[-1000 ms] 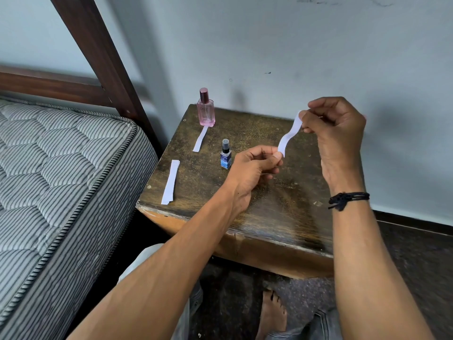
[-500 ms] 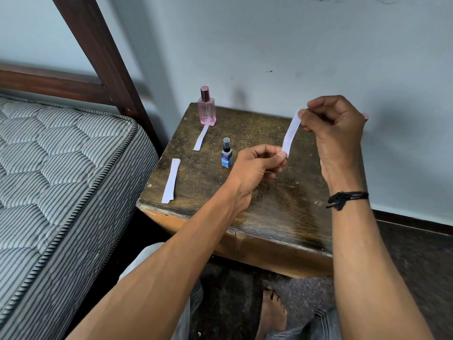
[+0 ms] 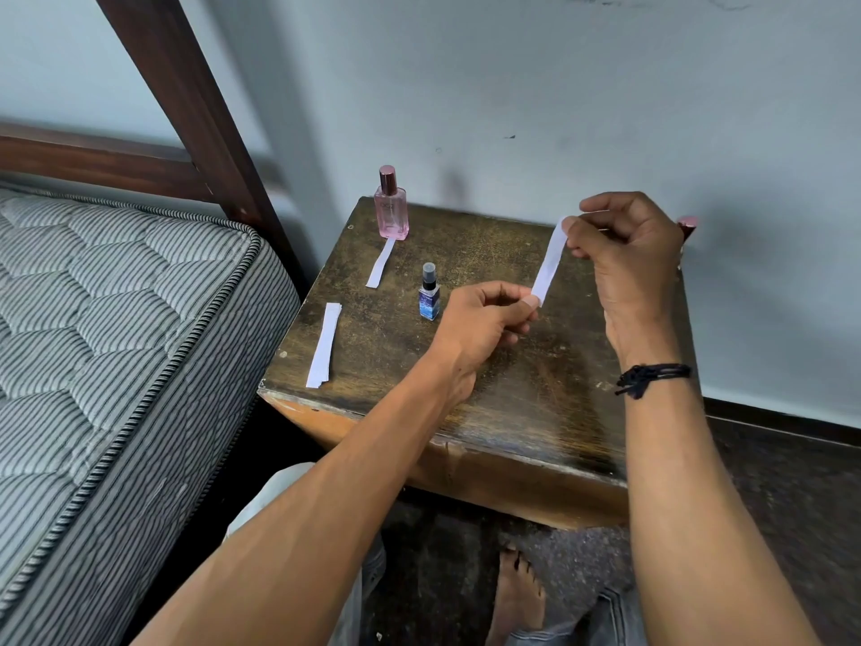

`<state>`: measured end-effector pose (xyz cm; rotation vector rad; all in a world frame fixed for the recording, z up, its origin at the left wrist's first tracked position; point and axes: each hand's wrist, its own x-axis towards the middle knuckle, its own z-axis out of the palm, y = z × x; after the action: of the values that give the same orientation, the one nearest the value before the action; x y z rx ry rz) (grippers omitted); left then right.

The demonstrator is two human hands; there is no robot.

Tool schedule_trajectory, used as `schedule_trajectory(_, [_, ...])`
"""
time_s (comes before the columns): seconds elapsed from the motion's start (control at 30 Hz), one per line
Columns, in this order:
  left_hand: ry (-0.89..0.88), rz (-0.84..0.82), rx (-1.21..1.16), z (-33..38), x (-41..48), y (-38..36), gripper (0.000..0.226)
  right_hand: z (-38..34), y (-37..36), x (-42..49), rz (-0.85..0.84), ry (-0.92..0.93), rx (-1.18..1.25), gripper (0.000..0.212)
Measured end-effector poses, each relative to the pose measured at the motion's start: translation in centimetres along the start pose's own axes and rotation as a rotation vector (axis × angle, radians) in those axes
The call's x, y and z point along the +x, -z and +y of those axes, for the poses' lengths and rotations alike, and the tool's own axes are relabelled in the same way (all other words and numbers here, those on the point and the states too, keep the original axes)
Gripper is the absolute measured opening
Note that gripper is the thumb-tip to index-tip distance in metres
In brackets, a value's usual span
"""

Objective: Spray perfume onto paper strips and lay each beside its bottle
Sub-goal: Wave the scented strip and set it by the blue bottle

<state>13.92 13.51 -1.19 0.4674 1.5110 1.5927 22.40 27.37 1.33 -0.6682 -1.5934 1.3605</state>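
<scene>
Pink perfume bottle [image 3: 392, 212], blue spray bottle [image 3: 429, 301]: labels blurred, unreadable. Left hand [image 3: 480, 328] and right hand [image 3: 633, 272] pinch the paper strip [image 3: 549, 263] by its ends; it is straighter than before.

The forearms are bare. A black knotted cord bracelet [image 3: 652, 377] circles the wrist of the right hand [image 3: 629, 272]; grey trousers [image 3: 615, 620], one bare foot [image 3: 518, 594].

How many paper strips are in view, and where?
3. First strip lies in front of the pink bottle; second strip near the table's left edge, possibly a stack hiding more; third strip is pinched between left hand and right hand.
</scene>
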Motion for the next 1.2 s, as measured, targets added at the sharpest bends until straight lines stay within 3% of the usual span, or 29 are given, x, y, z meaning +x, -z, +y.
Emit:
schedule_trajectory(0.47, [0.121, 0.058, 0.125, -0.2, 0.2, 0.0, 0.010, 1.8, 0.0, 0.0, 0.006, -0.043, -0.123, 0.017])
schedule_trajectory(0.53, [0.109, 0.091, 0.250, -0.4, 0.4, 0.3, 0.010, 2.2, -0.1, 0.0, -0.001, -0.050, -0.143, 0.018])
schedule_trajectory(0.67, [-0.029, 0.181, 0.793, -0.8, 0.1, 0.4, 0.016, 3.4, -0.3, -0.3, -0.012, -0.093, -0.175, 0.021])
schedule_trajectory(0.73, [-0.077, 0.218, 0.945, -0.5, -0.3, 0.3, 0.019, 4.1, -0.6, -0.6, -0.016, -0.113, -0.200, 0.020])
schedule_trajectory(0.97, [-0.113, 0.287, 1.169, -0.4, -0.6, 0.1, 0.028, 6.2, -1.5, -1.3, -0.035, -0.150, -0.271, 0.018])
schedule_trajectory(1.2, [-0.094, 0.265, 1.217, -0.4, -0.5, 0.0, 0.030, 6.3, -1.0, -0.8, -0.043, -0.159, -0.246, 0.017])
